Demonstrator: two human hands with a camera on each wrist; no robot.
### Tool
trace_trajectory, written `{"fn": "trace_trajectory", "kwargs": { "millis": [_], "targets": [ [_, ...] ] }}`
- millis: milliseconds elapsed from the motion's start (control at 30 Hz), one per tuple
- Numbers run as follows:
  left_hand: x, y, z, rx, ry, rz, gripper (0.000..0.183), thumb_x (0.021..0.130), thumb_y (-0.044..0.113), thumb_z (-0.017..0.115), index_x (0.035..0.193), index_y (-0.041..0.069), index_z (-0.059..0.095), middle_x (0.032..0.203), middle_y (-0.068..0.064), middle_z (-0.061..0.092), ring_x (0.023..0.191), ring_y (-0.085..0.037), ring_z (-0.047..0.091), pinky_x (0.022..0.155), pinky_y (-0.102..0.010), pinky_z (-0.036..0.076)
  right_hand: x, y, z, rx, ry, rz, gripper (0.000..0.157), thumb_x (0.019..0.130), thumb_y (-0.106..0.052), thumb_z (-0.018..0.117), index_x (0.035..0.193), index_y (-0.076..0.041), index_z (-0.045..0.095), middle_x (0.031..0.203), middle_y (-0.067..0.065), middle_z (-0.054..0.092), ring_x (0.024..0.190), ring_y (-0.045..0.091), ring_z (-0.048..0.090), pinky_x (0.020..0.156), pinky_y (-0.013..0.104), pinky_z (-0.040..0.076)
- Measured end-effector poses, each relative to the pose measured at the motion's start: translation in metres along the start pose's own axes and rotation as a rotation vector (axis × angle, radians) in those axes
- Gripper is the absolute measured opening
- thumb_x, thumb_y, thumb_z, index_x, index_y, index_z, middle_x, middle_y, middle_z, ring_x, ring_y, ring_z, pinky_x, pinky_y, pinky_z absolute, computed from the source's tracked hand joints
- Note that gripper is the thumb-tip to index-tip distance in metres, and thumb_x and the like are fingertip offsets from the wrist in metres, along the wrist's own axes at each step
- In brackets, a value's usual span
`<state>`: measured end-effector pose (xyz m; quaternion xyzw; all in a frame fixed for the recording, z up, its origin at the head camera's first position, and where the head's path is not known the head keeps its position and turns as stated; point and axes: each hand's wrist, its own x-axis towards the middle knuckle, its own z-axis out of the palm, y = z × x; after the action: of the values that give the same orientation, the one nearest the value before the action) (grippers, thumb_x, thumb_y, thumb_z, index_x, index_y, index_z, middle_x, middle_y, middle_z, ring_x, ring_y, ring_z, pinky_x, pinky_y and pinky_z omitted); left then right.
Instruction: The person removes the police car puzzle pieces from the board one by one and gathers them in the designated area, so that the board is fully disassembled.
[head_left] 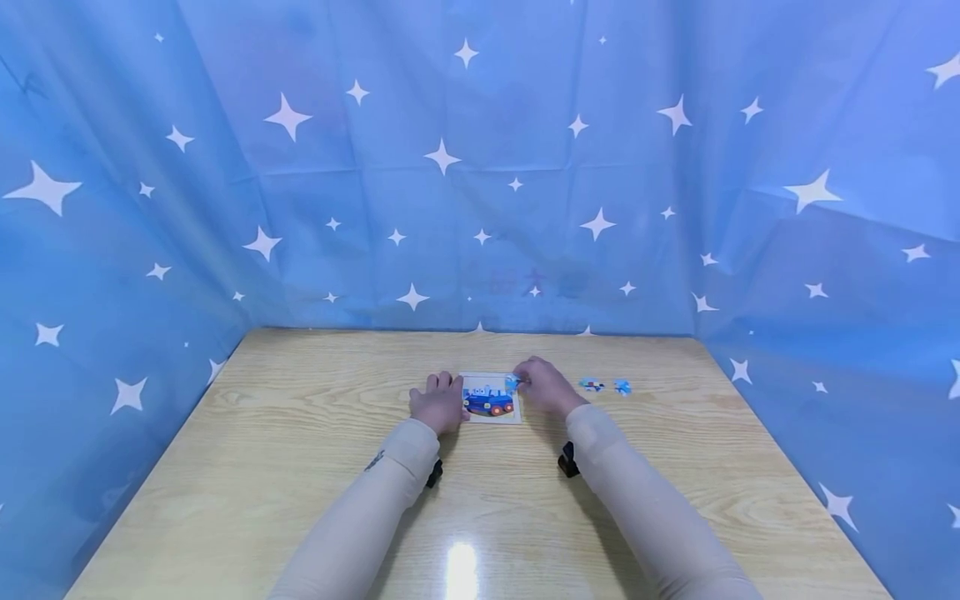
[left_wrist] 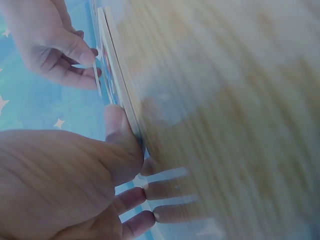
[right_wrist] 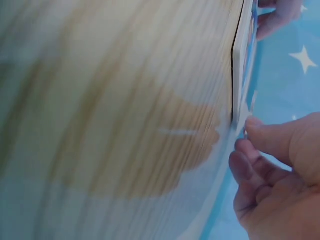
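Forearms outstretched; left hand, fingers spread, thumb touching puzzle board; right hand pinching piece.

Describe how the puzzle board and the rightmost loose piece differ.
Size: the puzzle board is much larger than the rightmost loose piece.
Outline: the puzzle board has straight, pale edges; the rightmost loose piece looks irregular.
Contact: the left grip touches the puzzle board, while no grip touches the rightmost loose piece.
Shared: both rest on the wooden table and show blue.
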<state>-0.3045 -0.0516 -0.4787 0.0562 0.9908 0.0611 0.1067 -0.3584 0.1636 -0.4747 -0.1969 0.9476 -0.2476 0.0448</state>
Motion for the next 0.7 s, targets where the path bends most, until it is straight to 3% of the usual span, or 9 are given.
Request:
{"fn": "trace_trajectory", "kwargs": {
  "millis": [467, 700],
  "targets": [
    [-0.004, 0.000, -0.002, -0.006, 0.006, 0.008, 0.071, 0.102, 0.042, 0.057, 0.161, 0.015, 0.029, 0.153, -0.010, 0.034, 0.136, -0.030, 0.031, 0.101, -0.058, 0.037, -0.010, 0.019, -0.010, -0.013, 0.001, 0.024, 0.028, 0.097, 0.000, 0.064, 0.124, 0.003, 0.068, 0.120, 0.016, 0.062, 0.115, 0.035, 0.060, 0.100, 0.049, 0.048],
    [-0.002, 0.001, -0.001, -0.009, 0.001, 0.003, 0.071, 0.102, 0.043, 0.058, 0.161, 0.015, 0.029, 0.153, -0.010, 0.034, 0.136, -0.030, 0.031, 0.101, -0.058, 0.036, -0.015, 0.023, -0.016, -0.006, 0.002, 0.084, 0.028, 0.097, 0.001, 0.064, 0.125, 0.003, 0.067, 0.122, 0.017, 0.061, 0.117, 0.036, 0.060, 0.101, 0.049, 0.048]
  ]
}}
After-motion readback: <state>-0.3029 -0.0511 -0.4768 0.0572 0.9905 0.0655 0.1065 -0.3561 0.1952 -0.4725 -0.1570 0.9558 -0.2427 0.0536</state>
